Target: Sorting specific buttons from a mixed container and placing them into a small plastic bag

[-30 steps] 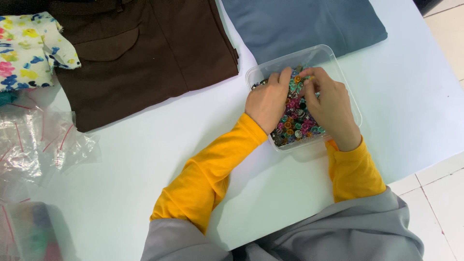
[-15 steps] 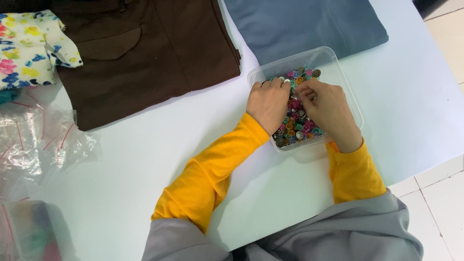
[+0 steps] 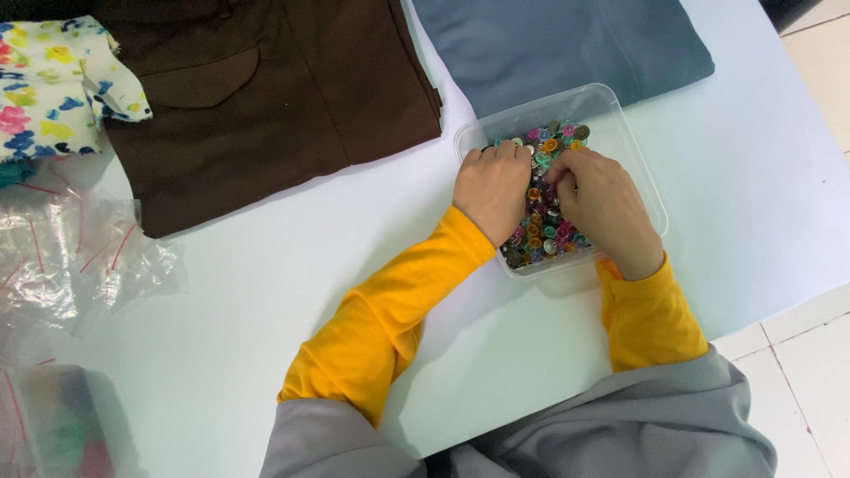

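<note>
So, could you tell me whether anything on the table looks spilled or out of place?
Nothing stands out: the small coloured pieces all lie inside the clear tray, where the left hand and right hand rest.

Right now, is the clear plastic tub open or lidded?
Open: the clear tub has no lid on it, and both hands, left and right, reach into the coloured buttons.

1. A brown garment (image 3: 266, 97) lies flat at the top of the white table (image 3: 266, 354).
2. A folded blue-grey cloth (image 3: 567, 49) lies just beside it, at the top right.
3. A floral fabric (image 3: 53, 84) sits at the top left, overlapping the brown garment's edge.
4. Clear plastic bags (image 3: 80, 257) with red strips lie crumpled at the left edge.
5. A tiled floor (image 3: 815, 354) shows at the right.
</note>
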